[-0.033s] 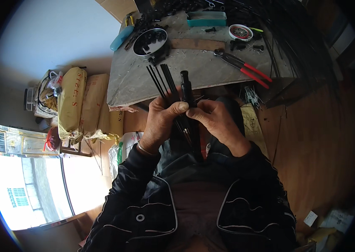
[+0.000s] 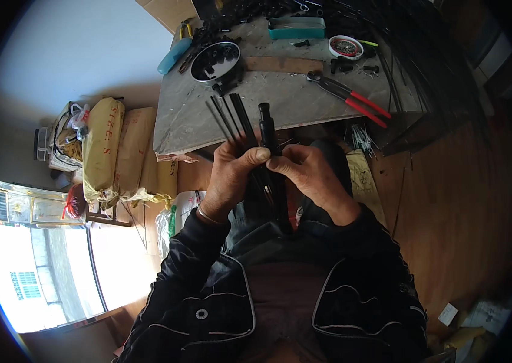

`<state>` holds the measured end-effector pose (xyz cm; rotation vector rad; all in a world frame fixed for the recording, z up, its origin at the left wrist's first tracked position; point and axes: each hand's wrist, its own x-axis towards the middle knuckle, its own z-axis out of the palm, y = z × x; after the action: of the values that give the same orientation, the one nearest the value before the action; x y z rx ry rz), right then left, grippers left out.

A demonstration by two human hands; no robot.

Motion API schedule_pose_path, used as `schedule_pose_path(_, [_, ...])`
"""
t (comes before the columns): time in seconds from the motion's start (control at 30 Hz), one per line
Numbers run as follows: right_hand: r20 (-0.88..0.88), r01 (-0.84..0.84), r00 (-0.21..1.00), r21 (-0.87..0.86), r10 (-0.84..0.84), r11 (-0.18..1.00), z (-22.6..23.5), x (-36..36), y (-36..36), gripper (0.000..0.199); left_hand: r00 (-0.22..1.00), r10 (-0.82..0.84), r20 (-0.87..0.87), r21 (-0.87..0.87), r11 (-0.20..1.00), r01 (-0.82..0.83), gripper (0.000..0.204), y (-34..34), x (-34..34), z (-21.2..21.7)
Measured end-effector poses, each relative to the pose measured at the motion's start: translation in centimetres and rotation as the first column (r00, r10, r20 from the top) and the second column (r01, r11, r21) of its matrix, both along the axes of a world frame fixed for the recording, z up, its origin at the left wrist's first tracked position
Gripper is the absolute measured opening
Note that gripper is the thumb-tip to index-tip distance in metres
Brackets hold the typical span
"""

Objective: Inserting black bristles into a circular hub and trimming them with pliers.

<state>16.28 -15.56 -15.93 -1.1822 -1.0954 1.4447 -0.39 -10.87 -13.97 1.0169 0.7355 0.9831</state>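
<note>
Thin black rods (image 2: 242, 118) fan upward from my left hand (image 2: 227, 178), whose fingers are wrapped round them. Beside the rods stands a black cylindrical piece (image 2: 267, 130) with a narrower neck and a capped top, tilted slightly left. My left thumb presses against its lower part. From the other side, my right hand (image 2: 321, 178) is closed with thumb and fingers pinched at the same piece, just below the left thumb. The lower ends of the rods hang over my dark trousers. My fingers hide the lower part of the cylindrical piece.
The grey table (image 2: 183, 124) lies ahead. On it are a round bowl (image 2: 236, 74) of black parts, red-handled cutters (image 2: 350, 97), a teal tray (image 2: 297, 34) and a small white dish (image 2: 345, 38). Many long black rods (image 2: 425, 78) lie at right. Stuffed sacks (image 2: 103, 145) stand at left.
The rods at the left of the bundle have spread slightly farther left. Both hands keep nearly the same place and hold.
</note>
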Motion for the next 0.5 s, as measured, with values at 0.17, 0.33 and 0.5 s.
schedule_pose_path(0.17, [-0.145, -0.024, 0.989, -0.088, 0.011, 0.996, -1.3, -0.3, 0.2, 0.031, 0.983, -0.183, 0.022, 0.063, 0.981, 0.181, 0.022, 0.4, -0.8, -0.2])
schedule_pose_path(0.33, [-0.237, 0.009, 0.971, -0.072, -0.026, 0.997, -2.3, -1.0, 0.1, 0.038, 0.983, -0.174, 0.057, 0.028, 0.985, 0.173, 0.025, -0.1, -0.9, -0.5])
schedule_pose_path(0.5, [-0.230, 0.032, 0.972, -0.068, -0.047, 0.997, -1.3, -0.8, 0.3, 0.034, 0.985, -0.158, 0.074, -0.008, 0.987, 0.159, 0.026, 0.3, -1.0, -0.9])
